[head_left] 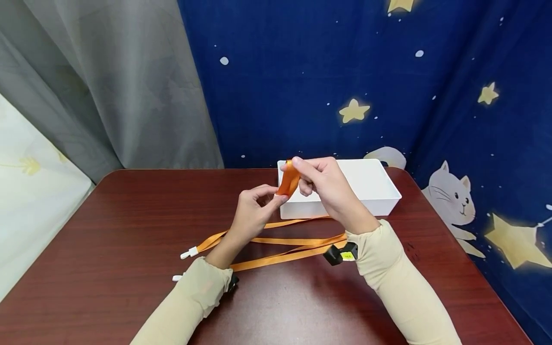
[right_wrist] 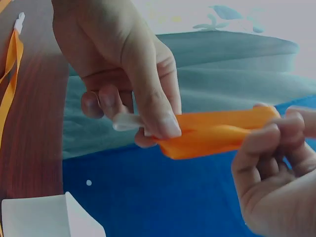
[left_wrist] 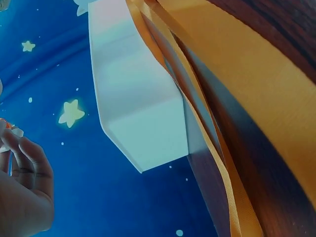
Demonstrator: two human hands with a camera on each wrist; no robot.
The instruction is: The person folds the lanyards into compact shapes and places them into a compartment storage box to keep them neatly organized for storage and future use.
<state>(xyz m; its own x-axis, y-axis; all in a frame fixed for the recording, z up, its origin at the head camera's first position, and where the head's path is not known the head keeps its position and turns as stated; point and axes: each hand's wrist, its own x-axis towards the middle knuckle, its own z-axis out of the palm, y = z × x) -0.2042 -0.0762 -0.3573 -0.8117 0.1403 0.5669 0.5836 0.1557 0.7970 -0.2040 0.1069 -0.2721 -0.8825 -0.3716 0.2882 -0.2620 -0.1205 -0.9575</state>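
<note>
An orange lanyard [head_left: 289, 180], folded into a short flat bundle, is stretched between both hands above the table. My left hand [head_left: 257, 211] pinches its lower end between thumb and fingers, where a white plastic clip [right_wrist: 129, 121] sticks out in the right wrist view. The bundle's upper end is pinched by my right hand [head_left: 325, 184]. In the left wrist view the left hand [left_wrist: 27, 185] shows at the lower left, with only a bit of the bundle visible. Two more orange lanyards [head_left: 276, 261] lie stretched across the table below the hands, white clips [head_left: 189, 252] at the left.
A white open box [head_left: 366, 206] stands at the table's back right, just behind the hands. The dark red-brown table [head_left: 142, 215] ends at a blue starry curtain [head_left: 293, 86] and a grey curtain [head_left: 151, 96].
</note>
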